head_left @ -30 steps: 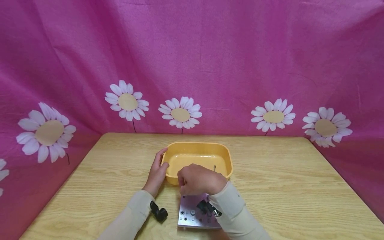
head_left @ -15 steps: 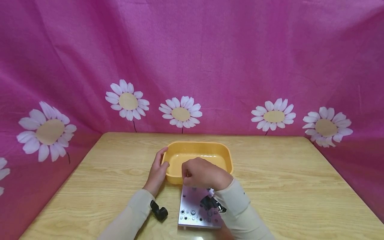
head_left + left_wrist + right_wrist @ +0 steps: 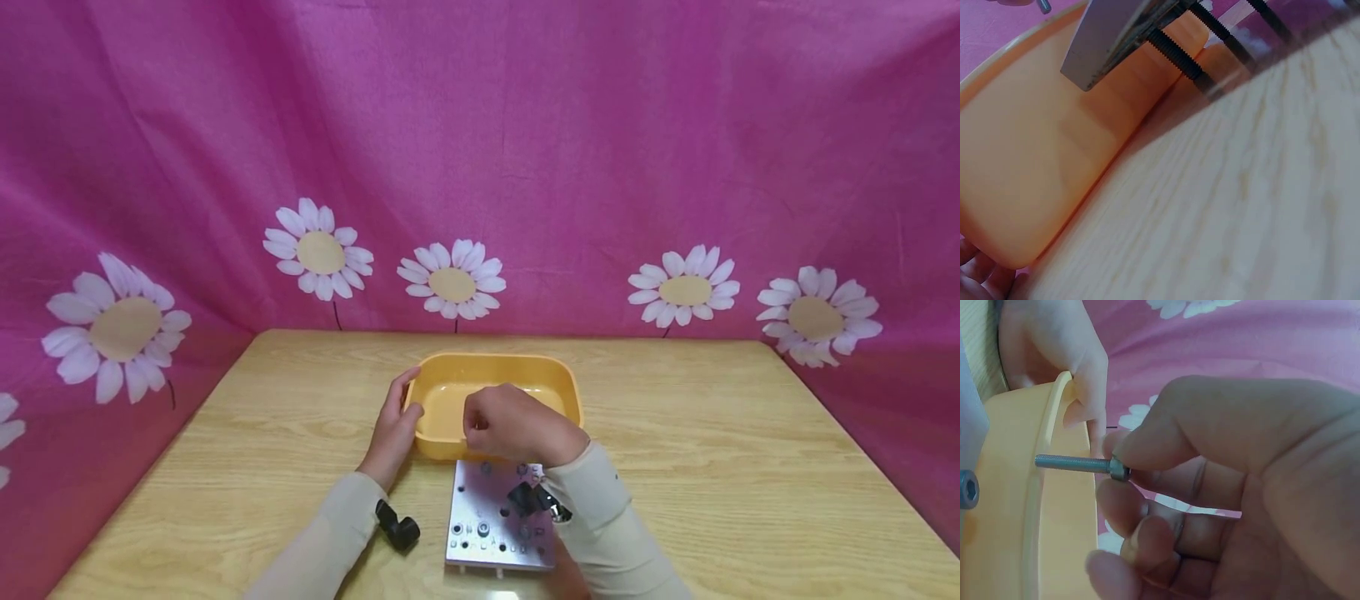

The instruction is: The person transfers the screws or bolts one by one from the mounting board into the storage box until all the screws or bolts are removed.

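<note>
My left hand (image 3: 392, 432) grips the left end of a yellow plastic tub (image 3: 497, 360), thumb over the rim. Over the tub's near side, my right hand (image 3: 517, 425) pinches a socket head bolt (image 3: 1075, 464) by its head between thumb and index finger. In the right wrist view the bolt's threaded shank points left, across the tub's rim. Directly in front of the tub is a metal plate (image 3: 480, 500) with several holes and bolt heads. Threaded bolts (image 3: 1175, 55) stick out beneath this plate in the left wrist view. My right wrist and sleeve hide its right part.
The wooden table (image 3: 712, 467) extends to both sides of the tub. A pink cloth (image 3: 570, 167) with printed daisies hangs behind and beside it. Black camera mounts sit on both wrists, the right one (image 3: 536, 500) over the plate.
My right hand has moved away from the plate and slightly right, over the tub, uncovering more of the plate's far edge. The left hand and tub have stayed put.
</note>
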`<state>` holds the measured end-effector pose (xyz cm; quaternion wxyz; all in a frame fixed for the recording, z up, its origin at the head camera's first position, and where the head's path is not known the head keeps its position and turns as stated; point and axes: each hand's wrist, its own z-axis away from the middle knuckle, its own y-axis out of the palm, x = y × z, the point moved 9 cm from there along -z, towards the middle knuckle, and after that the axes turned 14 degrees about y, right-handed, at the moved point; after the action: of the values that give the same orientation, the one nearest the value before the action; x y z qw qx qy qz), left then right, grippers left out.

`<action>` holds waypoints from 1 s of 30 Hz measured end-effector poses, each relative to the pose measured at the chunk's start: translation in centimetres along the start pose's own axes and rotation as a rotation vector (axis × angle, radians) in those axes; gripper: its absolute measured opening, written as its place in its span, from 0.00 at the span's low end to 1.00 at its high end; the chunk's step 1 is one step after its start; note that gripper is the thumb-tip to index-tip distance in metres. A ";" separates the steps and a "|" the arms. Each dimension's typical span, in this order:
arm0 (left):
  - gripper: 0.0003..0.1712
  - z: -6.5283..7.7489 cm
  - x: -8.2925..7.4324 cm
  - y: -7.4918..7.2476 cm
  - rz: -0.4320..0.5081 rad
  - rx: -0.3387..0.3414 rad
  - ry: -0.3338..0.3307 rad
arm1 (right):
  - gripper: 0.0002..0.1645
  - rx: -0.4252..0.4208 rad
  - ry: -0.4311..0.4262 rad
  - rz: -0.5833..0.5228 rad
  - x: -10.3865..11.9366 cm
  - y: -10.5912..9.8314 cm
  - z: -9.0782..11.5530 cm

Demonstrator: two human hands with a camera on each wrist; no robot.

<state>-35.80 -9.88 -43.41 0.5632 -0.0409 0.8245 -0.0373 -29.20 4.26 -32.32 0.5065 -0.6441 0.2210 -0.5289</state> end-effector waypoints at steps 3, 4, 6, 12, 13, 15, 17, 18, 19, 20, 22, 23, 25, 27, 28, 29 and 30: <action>0.34 0.1 0.1 0.0 0.000 -0.004 -0.013 | 0.07 0.004 0.008 -0.007 -0.2 0.0 -0.1; 0.34 0.1 0.1 0.0 -0.001 -0.004 -0.018 | 0.07 0.007 0.013 -0.011 -0.3 0.0 -0.1; 0.34 0.1 0.2 0.0 0.000 -0.003 -0.020 | 0.07 0.009 0.033 -0.014 -0.6 0.0 -0.1; 0.33 0.0 0.2 0.0 -0.015 0.002 -0.034 | 0.05 -0.015 0.068 -0.018 -1.1 -0.6 -0.2; 0.33 0.0 0.2 0.1 -0.016 0.002 -0.038 | 0.05 -0.018 0.068 -0.023 -1.2 -0.7 -0.2; 0.33 0.0 0.2 0.1 -0.013 0.003 -0.036 | 0.04 -0.023 0.068 -0.027 -1.3 -0.8 -0.3; 0.33 0.0 0.2 0.1 -0.008 0.002 -0.033 | 0.03 -0.026 0.065 -0.030 -1.4 -0.9 -0.3; 0.34 0.0 0.2 0.1 -0.007 0.002 -0.031 | 0.03 -0.029 0.062 -0.029 -1.5 -0.9 -0.3; 0.34 0.0 0.3 0.1 -0.008 0.002 -0.031 | 0.03 -0.033 0.059 -0.027 -1.5 -0.9 -0.3; 0.34 0.1 0.3 0.1 -0.007 0.002 -0.032 | 0.03 -0.037 0.061 -0.024 -1.6 -0.9 -0.3; 0.34 0.1 0.2 0.1 -0.004 0.004 -0.031 | 0.02 -0.046 0.059 -0.021 -1.8 -1.0 -0.4; 0.33 0.1 0.2 0.1 -0.006 0.005 -0.034 | 0.02 -0.049 0.059 -0.024 -1.8 -1.0 -0.4; 0.33 0.2 0.1 0.1 -0.007 0.004 -0.036 | 0.02 -0.058 0.062 -0.025 -2.0 -1.1 -0.4; 0.33 0.1 0.1 0.1 -0.008 0.005 -0.036 | 0.02 -0.072 0.063 -0.027 -2.1 -1.3 -0.5; 0.33 0.2 0.1 0.1 -0.009 0.004 -0.036 | 0.03 -0.079 0.060 -0.026 -2.2 -1.3 -0.6; 0.33 0.1 0.1 0.1 -0.008 0.004 -0.038 | 0.03 -0.087 0.057 -0.024 -2.3 -1.4 -0.6; 0.33 0.1 0.2 0.1 -0.006 0.005 -0.040 | 0.04 -0.093 0.059 -0.022 -2.5 -1.4 -0.7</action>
<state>-35.73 -9.83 -43.63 0.5794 -0.0425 0.8129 -0.0403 -31.00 6.54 -32.28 0.4634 -0.6534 0.2529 -0.5425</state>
